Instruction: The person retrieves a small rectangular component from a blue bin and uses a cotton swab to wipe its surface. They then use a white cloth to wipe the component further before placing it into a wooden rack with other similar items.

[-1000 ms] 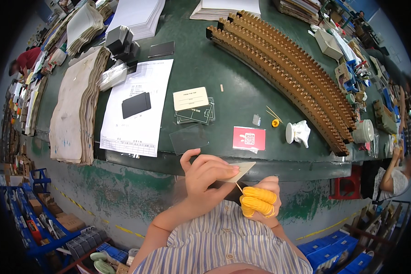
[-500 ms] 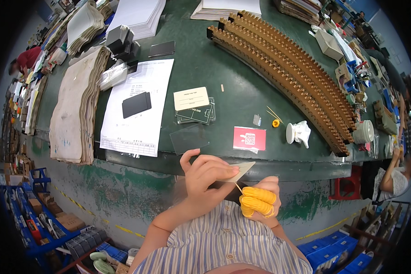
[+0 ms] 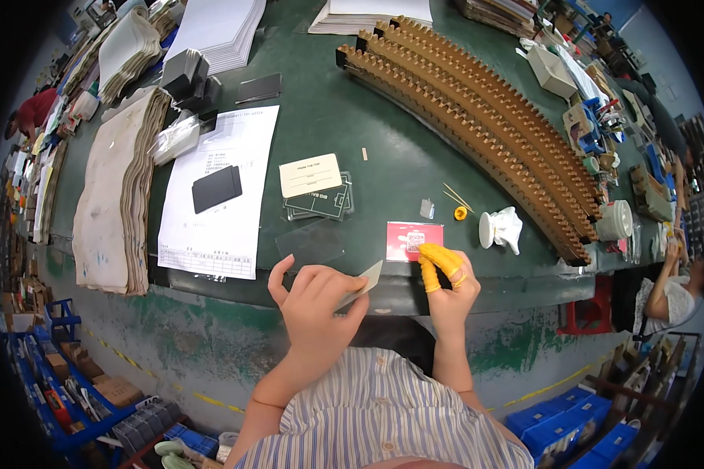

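My left hand (image 3: 321, 309) pinches a pale card (image 3: 365, 286) between thumb and fingers, tilted almost edge-on above the table's front edge. My right hand (image 3: 450, 289) wears yellow ribbed finger cots (image 3: 440, 259) on several digits. Its fingertips are drawn together over the lower right of a red card (image 3: 403, 241) with a white square code; whether they touch it, or hold something small, I cannot tell. Further off lie thin wooden sticks (image 3: 457, 197), a small yellow cap-like piece (image 3: 461, 213) and a crumpled white wrapped item (image 3: 504, 230).
A cream card (image 3: 309, 175) rests on dark green cards (image 3: 321, 205), beside a clear sheet (image 3: 311, 241). At left are a printed paper (image 3: 219, 203) with black cards (image 3: 217, 189) and worn board stacks (image 3: 117, 195). Long brown slotted racks (image 3: 477, 133) curve along the right.
My right hand has moved up and forward to the red card, away from the pale card. The thin stick seen at its fingers is out of sight. My left hand shifted left with the card.
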A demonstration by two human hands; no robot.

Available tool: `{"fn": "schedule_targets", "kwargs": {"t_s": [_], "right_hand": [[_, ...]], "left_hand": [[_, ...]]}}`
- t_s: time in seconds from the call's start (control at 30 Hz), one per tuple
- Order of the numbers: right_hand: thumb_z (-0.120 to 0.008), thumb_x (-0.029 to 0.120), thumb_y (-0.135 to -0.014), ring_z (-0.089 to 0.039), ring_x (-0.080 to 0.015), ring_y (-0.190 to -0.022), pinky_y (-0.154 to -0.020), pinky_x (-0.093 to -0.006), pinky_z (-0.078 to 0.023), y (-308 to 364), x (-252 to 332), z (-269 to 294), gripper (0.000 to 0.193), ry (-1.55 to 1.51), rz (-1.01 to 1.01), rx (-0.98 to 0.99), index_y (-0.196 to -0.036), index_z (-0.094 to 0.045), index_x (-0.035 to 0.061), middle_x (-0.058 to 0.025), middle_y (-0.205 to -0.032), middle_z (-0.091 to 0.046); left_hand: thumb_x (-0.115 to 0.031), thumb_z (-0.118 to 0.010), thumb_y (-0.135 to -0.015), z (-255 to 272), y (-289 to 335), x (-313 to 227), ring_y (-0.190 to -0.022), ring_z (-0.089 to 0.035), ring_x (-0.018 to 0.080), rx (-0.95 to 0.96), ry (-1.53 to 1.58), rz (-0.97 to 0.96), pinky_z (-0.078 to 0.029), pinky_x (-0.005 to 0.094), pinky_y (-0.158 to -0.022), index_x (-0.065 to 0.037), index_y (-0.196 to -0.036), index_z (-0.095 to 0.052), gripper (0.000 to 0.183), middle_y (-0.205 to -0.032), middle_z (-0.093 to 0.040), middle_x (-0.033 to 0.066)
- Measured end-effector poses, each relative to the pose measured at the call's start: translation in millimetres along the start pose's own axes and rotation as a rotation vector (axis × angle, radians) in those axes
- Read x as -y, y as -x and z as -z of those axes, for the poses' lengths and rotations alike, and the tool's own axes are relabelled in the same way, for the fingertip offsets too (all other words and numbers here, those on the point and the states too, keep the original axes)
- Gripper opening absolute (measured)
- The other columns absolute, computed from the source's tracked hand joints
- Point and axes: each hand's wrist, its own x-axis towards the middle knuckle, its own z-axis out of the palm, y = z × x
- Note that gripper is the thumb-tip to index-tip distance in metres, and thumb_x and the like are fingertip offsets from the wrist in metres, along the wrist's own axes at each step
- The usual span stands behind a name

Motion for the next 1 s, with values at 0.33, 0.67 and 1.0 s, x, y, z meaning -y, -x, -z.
{"fn": "schedule_targets", "kwargs": {"t_s": [0.33, 0.67, 1.0], "right_hand": [[-0.073, -0.002, -0.067, -0.06, -0.0211, -0.076, -0.071, -0.0305, -0.045, -1, 2, -3, 0.025, 0.027, 0.029, 0.061, -0.091, -0.07, 0.0069, -0.0043, -0.086, -0.069], [-0.074, -0.002, -0.066, -0.06, -0.0202, -0.076, -0.071, -0.0306, -0.045, -2, 3, -3, 0.025, 0.039, 0.045, 0.04, -0.089, -0.07, 0.0075, -0.0035, -0.086, -0.069], [-0.076, 0.009, -0.062, -0.055, -0.0217, -0.075, -0.066, -0.0355, -0.043, 23, 29, 26, 0.029, -0.074, 0.356, -0.029, -0.09, -0.068, 0.012, -0.0024, -0.09, -0.064]], "left_hand": [[-0.006, -0.071, -0.066, 0, -2, 2, -0.076, -0.056, 0.012, 0.044, 0.006, -0.015, -0.024, 0.0411, -0.103, -0.013, -0.076, -0.064, 0.015, -0.071, -0.058, -0.0054], [-0.002, -0.073, -0.064, 1, -4, -2, -0.074, -0.057, 0.0145, 0.073, 0.055, -0.009, -0.024, 0.0394, -0.103, -0.01, -0.073, -0.063, 0.015, -0.071, -0.059, -0.0009], [-0.003, -0.073, -0.064, 3, -1, -7, -0.075, -0.057, 0.0139, 0.108, 0.086, -0.027, -0.025, 0.0396, -0.103, -0.011, -0.074, -0.064, 0.016, -0.07, -0.059, -0.0016]]}}
